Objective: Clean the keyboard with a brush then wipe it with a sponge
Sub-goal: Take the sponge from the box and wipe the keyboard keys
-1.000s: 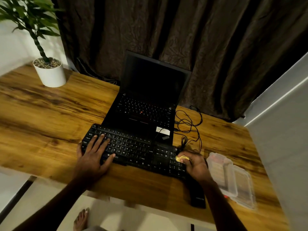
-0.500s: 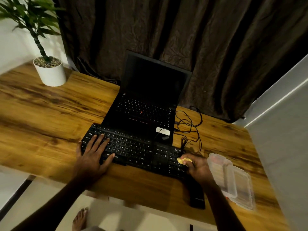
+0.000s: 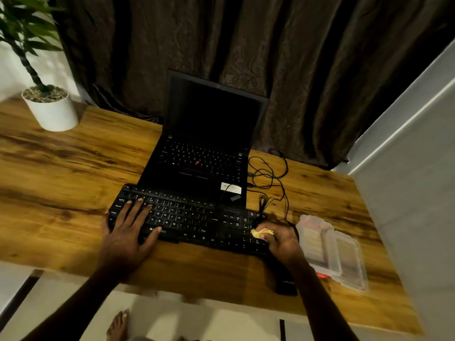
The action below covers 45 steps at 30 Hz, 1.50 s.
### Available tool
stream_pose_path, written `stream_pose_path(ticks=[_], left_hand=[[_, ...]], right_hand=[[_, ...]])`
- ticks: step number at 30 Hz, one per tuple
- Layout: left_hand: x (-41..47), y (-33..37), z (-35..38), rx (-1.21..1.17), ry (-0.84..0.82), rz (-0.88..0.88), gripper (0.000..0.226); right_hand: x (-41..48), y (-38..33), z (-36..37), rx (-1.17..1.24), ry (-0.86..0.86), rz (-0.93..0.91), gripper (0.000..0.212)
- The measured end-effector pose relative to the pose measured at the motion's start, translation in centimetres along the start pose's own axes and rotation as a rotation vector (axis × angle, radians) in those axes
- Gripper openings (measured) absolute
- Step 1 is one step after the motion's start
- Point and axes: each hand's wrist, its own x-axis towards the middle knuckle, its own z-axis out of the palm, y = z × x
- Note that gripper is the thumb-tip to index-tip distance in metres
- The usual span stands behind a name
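Head view: laptop (image 3: 204, 156) behind keyboard (image 3: 197, 217), cables (image 3: 270, 178) beside

Wooden table (image 3: 73, 168): keyboard (image 3: 192, 217), laptop (image 3: 197, 163) (open), pot (image 3: 53, 112)

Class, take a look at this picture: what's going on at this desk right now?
A person appears to be wiping a black keyboard with a small yellow sponge. The right hand grips the sponge and holds it on the keyboard's right end. The left hand lies flat on the left keys, likely steadying it. An open laptop sits behind, and a clear plastic box lies on the desk to the right.
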Motion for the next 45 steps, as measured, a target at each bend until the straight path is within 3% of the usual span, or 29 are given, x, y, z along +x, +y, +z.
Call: stream_pose_path(ticks=[9, 17, 23, 32, 40, 45], left_hand=[[-0.2, -0.2, 0.3, 0.003, 0.017, -0.002, 0.077], [-0.1, -0.1, 0.2, 0.004, 0.002, 0.000, 0.080], [-0.2, 0.0, 0.3, 0.004, 0.019, 0.003, 0.080], [-0.1, -0.2, 0.4, 0.012, 0.015, 0.009, 0.079], [-0.1, -0.1, 0.3, 0.008, 0.015, 0.006, 0.080], [-0.1, 0.0, 0.3, 0.012, 0.016, 0.002, 0.080]], right_hand=[[1.9, -3.5, 1.1, -0.022, -0.130, -0.129, 0.022], [-1.3, 0.6, -1.3, -0.024, -0.037, 0.140, 0.031], [-0.4, -3.0, 1.2, 0.009, -0.064, 0.034, 0.025], [-2.0, -0.6, -0.5, -0.020, -0.011, 0.072, 0.025], [-0.6, -4.1, 2.4, -0.009, -0.088, -0.097, 0.024], [-1.1, -2.1, 1.1, -0.023, -0.080, -0.018, 0.022]])
